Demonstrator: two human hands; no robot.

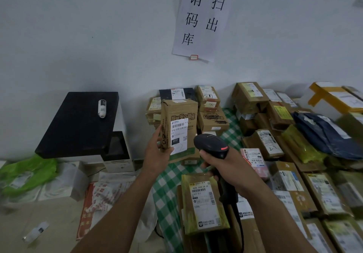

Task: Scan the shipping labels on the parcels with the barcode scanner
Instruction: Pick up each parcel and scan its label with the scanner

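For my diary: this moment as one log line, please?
left hand holds brown cardboard parcel; right hand grips black barcode scanner near white label

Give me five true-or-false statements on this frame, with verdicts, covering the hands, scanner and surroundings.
1. The left hand holds a cardboard box upright, its shipping label facing the camera. True.
2. The right hand holds nothing. False: it grips the black barcode scanner.
3. The barcode scanner lies on the printer. False: it is raised beside the label; only a small white cylinder lies on the printer.
4. A green-and-white checked cloth lies under the parcels. True.
5. The wall is bare. False: a paper sign with handwritten characters hangs there.
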